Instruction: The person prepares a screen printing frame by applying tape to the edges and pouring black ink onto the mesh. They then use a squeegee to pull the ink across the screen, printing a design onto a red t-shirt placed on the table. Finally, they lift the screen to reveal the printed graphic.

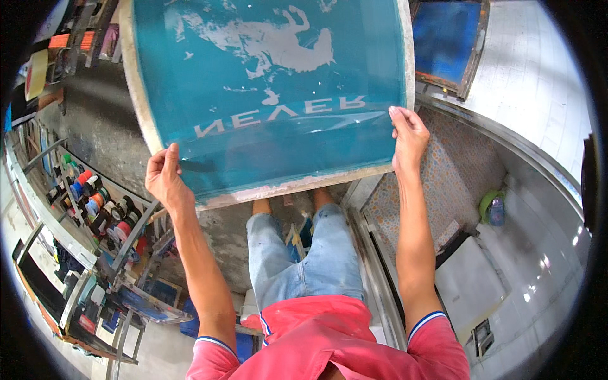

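Note:
A screen-printing screen (266, 152) with teal mesh and a pale frame fills the upper middle. Its mesh carries a pale animal-like figure and a row of mirrored letters. Across its lower part lies a glossy clear film (316, 121), showing bright creases of reflected light; its outline is hard to follow. My left hand (168, 174) pinches, thumb uppermost, at the film's left end, over the frame's left side. My right hand (410, 134) pinches at the film's right end, beside the frame's right side. Fingers partly hide both grips.
To the left, a metal rack (120, 240) holds several coloured bottles and jars. A blue screen (446, 41) lies at the upper right by a white surface (532, 82). A tiled basin area (430, 183) with a green bowl (487, 206) lies below right.

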Demonstrator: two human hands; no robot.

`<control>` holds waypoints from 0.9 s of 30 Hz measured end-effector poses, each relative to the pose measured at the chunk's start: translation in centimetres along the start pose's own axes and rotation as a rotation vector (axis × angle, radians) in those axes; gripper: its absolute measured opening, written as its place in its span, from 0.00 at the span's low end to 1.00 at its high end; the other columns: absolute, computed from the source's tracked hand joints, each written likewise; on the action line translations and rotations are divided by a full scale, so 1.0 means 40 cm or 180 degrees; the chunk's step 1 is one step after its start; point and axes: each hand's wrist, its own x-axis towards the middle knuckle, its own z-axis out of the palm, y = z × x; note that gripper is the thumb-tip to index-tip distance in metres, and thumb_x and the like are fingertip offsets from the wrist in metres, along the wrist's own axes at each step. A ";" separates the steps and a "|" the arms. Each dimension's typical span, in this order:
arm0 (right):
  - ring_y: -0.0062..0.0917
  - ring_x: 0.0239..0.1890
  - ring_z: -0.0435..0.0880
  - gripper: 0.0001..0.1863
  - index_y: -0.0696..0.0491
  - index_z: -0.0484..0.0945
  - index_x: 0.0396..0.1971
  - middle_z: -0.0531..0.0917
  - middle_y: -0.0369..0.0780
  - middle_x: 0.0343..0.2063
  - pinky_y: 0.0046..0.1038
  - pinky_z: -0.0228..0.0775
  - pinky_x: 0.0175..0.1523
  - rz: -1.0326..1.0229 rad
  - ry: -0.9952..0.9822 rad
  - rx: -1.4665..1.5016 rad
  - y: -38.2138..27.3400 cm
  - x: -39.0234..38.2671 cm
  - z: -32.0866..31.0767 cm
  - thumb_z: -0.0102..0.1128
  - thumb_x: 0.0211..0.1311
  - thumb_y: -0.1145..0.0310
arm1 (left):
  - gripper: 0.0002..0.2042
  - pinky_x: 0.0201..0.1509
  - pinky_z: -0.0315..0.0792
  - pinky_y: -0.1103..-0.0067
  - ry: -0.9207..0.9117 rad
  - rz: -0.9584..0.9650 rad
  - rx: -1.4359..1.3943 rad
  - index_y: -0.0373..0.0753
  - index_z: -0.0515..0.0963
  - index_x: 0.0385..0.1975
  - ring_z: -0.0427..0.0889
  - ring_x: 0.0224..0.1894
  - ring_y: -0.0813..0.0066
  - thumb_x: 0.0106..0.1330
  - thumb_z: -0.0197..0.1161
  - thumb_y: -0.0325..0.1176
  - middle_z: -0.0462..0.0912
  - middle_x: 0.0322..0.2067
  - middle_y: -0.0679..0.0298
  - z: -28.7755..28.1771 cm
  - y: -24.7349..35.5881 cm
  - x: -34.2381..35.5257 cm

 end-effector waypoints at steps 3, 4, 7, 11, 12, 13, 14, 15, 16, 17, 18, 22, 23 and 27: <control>0.14 0.33 0.79 0.09 0.62 0.84 0.37 0.85 0.35 0.31 0.16 0.69 0.39 -0.0273 0.0047 0.0105 0.018 0.003 0.022 0.70 0.59 0.74 | 0.08 0.25 0.60 0.88 -0.0059 0.0108 -0.0026 0.33 0.81 0.36 0.69 0.23 0.87 0.61 0.72 0.28 0.78 0.23 0.70 -0.006 -0.012 0.003; 0.15 0.34 0.80 0.09 0.62 0.84 0.38 0.85 0.35 0.31 0.16 0.70 0.41 -0.0289 0.0076 0.0086 0.019 0.002 0.023 0.70 0.59 0.74 | 0.10 0.25 0.60 0.88 -0.0065 0.0102 -0.0055 0.32 0.81 0.39 0.69 0.23 0.86 0.61 0.72 0.28 0.79 0.24 0.70 -0.002 -0.012 0.000; 0.16 0.35 0.80 0.10 0.62 0.85 0.39 0.86 0.37 0.32 0.19 0.72 0.44 -0.0303 0.0101 -0.0016 0.020 0.002 0.035 0.70 0.58 0.75 | 0.14 0.28 0.62 0.88 0.0022 0.0048 0.0018 0.31 0.82 0.43 0.70 0.25 0.87 0.60 0.73 0.28 0.80 0.25 0.69 0.000 -0.009 0.004; 0.15 0.34 0.80 0.16 0.64 0.82 0.45 0.85 0.37 0.30 0.18 0.73 0.44 -0.0374 0.0198 -0.0273 0.027 0.005 0.041 0.71 0.57 0.77 | 0.11 0.29 0.61 0.88 0.0064 0.0032 0.0153 0.32 0.84 0.37 0.70 0.25 0.88 0.59 0.74 0.30 0.82 0.26 0.69 -0.018 -0.029 0.010; 0.15 0.33 0.79 0.18 0.64 0.81 0.48 0.84 0.36 0.30 0.17 0.72 0.44 -0.0451 0.0154 -0.0166 0.032 0.010 0.039 0.71 0.57 0.77 | 0.10 0.29 0.61 0.88 0.0065 0.0037 0.0158 0.32 0.84 0.35 0.70 0.25 0.88 0.59 0.74 0.30 0.82 0.26 0.69 -0.021 -0.033 0.010; 0.14 0.33 0.79 0.21 0.65 0.79 0.50 0.84 0.36 0.29 0.17 0.72 0.44 -0.0529 0.0110 -0.0059 0.037 0.015 0.038 0.70 0.57 0.78 | 0.10 0.29 0.61 0.88 0.0109 -0.0006 0.0137 0.32 0.84 0.34 0.70 0.25 0.88 0.58 0.75 0.30 0.82 0.26 0.69 -0.020 -0.035 0.010; 0.13 0.32 0.78 0.23 0.65 0.77 0.53 0.83 0.35 0.28 0.16 0.72 0.44 -0.0599 0.0067 0.0058 0.041 0.018 0.040 0.70 0.57 0.78 | 0.10 0.29 0.60 0.89 0.0153 -0.0042 0.0123 0.32 0.84 0.34 0.70 0.25 0.88 0.58 0.75 0.30 0.82 0.26 0.69 -0.017 -0.033 0.011; 0.11 0.31 0.76 0.28 0.66 0.71 0.58 0.81 0.34 0.27 0.14 0.69 0.41 -0.0651 0.0078 0.0150 0.043 0.019 0.043 0.70 0.57 0.79 | 0.09 0.28 0.60 0.89 0.0197 -0.0078 0.0110 0.32 0.84 0.33 0.71 0.25 0.88 0.58 0.75 0.30 0.82 0.26 0.69 -0.013 -0.031 0.011; 0.11 0.30 0.76 0.28 0.66 0.72 0.57 0.81 0.33 0.26 0.14 0.69 0.41 -0.0742 0.0136 0.0082 0.044 0.021 0.046 0.70 0.57 0.79 | 0.09 0.27 0.59 0.89 0.0239 -0.0041 0.0128 0.33 0.83 0.32 0.70 0.24 0.88 0.59 0.75 0.30 0.81 0.25 0.69 -0.004 -0.028 0.009; 0.11 0.30 0.76 0.27 0.65 0.72 0.57 0.81 0.33 0.26 0.14 0.68 0.40 -0.0834 0.0190 0.0021 0.047 0.022 0.051 0.70 0.57 0.79 | 0.08 0.26 0.58 0.89 0.0283 0.0004 0.0148 0.34 0.83 0.31 0.69 0.22 0.89 0.59 0.74 0.31 0.81 0.24 0.70 0.007 -0.024 0.008; 0.11 0.30 0.75 0.27 0.65 0.72 0.57 0.81 0.33 0.26 0.14 0.67 0.40 -0.0926 0.0244 -0.0041 0.051 0.023 0.055 0.70 0.57 0.78 | 0.08 0.24 0.57 0.89 0.0328 0.0049 0.0168 0.35 0.82 0.31 0.68 0.21 0.89 0.60 0.74 0.31 0.80 0.23 0.71 0.015 -0.022 0.006; 0.10 0.29 0.74 0.27 0.65 0.73 0.55 0.81 0.33 0.26 0.13 0.65 0.38 -0.0995 0.0370 -0.0249 0.056 0.020 0.067 0.72 0.57 0.75 | 0.09 0.25 0.56 0.88 0.0446 0.0073 0.0321 0.36 0.83 0.30 0.68 0.21 0.90 0.58 0.75 0.33 0.80 0.23 0.72 0.027 -0.021 0.006; 0.10 0.29 0.74 0.27 0.65 0.73 0.55 0.81 0.34 0.26 0.13 0.65 0.38 -0.1003 0.0366 -0.0229 0.057 0.021 0.068 0.72 0.57 0.75 | 0.09 0.25 0.56 0.88 0.0400 0.0160 0.0320 0.36 0.83 0.30 0.68 0.22 0.89 0.58 0.75 0.33 0.80 0.22 0.72 0.023 -0.025 0.009; 0.11 0.28 0.74 0.27 0.64 0.73 0.55 0.81 0.34 0.26 0.13 0.65 0.37 -0.1029 0.0368 -0.0247 0.068 0.032 0.069 0.73 0.56 0.75 | 0.09 0.26 0.57 0.88 0.0465 0.0160 0.0501 0.35 0.84 0.30 0.68 0.22 0.90 0.58 0.75 0.32 0.80 0.23 0.72 0.029 -0.017 0.009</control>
